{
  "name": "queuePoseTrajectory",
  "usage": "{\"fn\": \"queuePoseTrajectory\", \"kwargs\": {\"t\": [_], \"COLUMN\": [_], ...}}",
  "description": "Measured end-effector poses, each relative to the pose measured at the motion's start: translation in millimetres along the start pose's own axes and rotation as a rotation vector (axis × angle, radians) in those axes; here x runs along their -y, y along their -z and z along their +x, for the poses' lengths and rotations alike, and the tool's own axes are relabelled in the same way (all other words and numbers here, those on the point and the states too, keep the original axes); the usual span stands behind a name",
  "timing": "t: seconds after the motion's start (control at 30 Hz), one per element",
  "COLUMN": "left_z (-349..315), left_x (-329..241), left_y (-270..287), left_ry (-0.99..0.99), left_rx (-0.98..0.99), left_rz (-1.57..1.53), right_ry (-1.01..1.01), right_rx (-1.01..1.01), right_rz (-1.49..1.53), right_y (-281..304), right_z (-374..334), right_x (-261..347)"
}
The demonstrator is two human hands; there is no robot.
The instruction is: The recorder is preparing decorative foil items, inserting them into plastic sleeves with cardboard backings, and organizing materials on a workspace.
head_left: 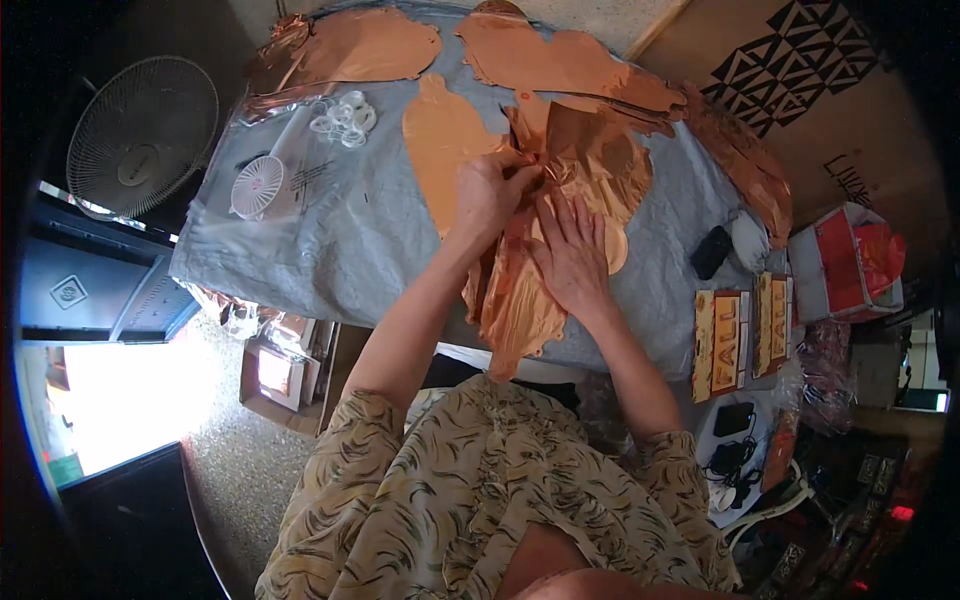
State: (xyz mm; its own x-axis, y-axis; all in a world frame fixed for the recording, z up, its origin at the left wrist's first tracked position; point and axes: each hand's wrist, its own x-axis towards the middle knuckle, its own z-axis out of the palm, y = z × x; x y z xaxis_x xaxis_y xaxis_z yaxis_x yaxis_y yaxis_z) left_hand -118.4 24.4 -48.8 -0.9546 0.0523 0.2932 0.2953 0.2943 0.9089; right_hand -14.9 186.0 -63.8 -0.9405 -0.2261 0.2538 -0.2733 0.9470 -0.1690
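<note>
A crumpled, copper-coloured foil balloon [525, 315] lies deflated on the grey cloth in front of me, one end hanging toward my lap. My left hand [485, 195] pinches a gathered fold of its foil near the middle. Fingers spread, my right hand [572, 250] rests flat on the foil just beside that fold. A smoother, flat foil balloon [430, 140] lies to the left, partly under my left hand. Behind both hands, more foil [600, 150] fans out in loose, shiny sheets.
Flat foil stacks [375, 45] [560, 65] line the table's far edge. To the left are a small white fan [258, 187], clear ribbon coils [345, 118] and a large fan [140, 140]. At right sit printed packets [720, 345], a dark bundle [711, 252] and a phone [735, 419].
</note>
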Motion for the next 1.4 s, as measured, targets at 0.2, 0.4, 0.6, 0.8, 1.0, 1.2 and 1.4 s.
{"fn": "queuePoseTrajectory", "kwargs": {"t": [0.2,0.4,0.6,0.8,1.0,1.2,1.4], "left_z": [1,-2,-5,-5,-5,4,9], "left_x": [-7,-14,0,1,-1,3,15], "left_y": [1,-1,-2,-6,-3,9,35], "left_ry": [0.001,-0.058,-0.173,-0.144,-0.054,0.068,-0.014], "left_rx": [-0.007,-0.135,-0.111,-0.153,-0.097,-0.009,-0.073], "left_rz": [0.032,0.035,0.066,-0.043,0.026,0.013,0.007], "right_ry": [-0.003,-0.02,-0.008,-0.01,0.007,-0.003,0.029], "right_rx": [0.048,0.051,0.044,0.038,0.038,0.032,0.035], "right_rz": [-0.028,-0.015,-0.02,-0.009,-0.008,-0.012,-0.012], "right_y": [3,5,5,6,7,5,4], "right_z": [-1,1,2,2,0,0,2], "right_x": [0,0,2,1,1,1,-3]}}
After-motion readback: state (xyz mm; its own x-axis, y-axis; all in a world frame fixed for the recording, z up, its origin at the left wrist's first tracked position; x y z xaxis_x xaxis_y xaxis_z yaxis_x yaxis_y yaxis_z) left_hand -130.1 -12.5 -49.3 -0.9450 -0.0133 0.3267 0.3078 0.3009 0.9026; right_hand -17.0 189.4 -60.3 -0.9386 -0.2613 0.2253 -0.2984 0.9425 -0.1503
